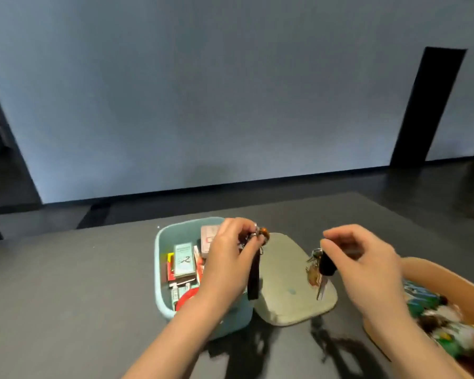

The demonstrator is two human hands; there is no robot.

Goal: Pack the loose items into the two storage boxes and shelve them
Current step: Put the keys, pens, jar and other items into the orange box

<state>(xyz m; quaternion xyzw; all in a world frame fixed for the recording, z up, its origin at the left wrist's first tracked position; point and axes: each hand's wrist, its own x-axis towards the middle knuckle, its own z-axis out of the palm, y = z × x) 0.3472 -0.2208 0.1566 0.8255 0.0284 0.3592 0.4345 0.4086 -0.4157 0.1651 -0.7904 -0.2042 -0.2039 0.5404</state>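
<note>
my left hand [230,250] pinches a keyring with a black strap [253,272] and an orange bead, held over the near right edge of the teal box [159,269]. my right hand [364,258] pinches a black fob with a bunch of keys [319,269] hanging below it, above the grey-green lid [288,294] that lies on the worktop [80,283] just right of the teal box.

what could go wrong, as i judge it: both loads dangle and swing. the strap hangs right at the box rim, so if i let go carelessly it may drape over the edge or slide onto the lid instead of dropping in. the keys could land on the lid and have to be picked up again. the teal box already looks crowded, so a lid might not sit flat later.

counting: two boxes, the teal one and an orange box [422,272] at my right, partly out of view with colourful things inside. one lid. two key bunches, one in each hand. in the teal box i can make out several small cartons and a red round thing; the exact number is too blurred to tell.
</note>
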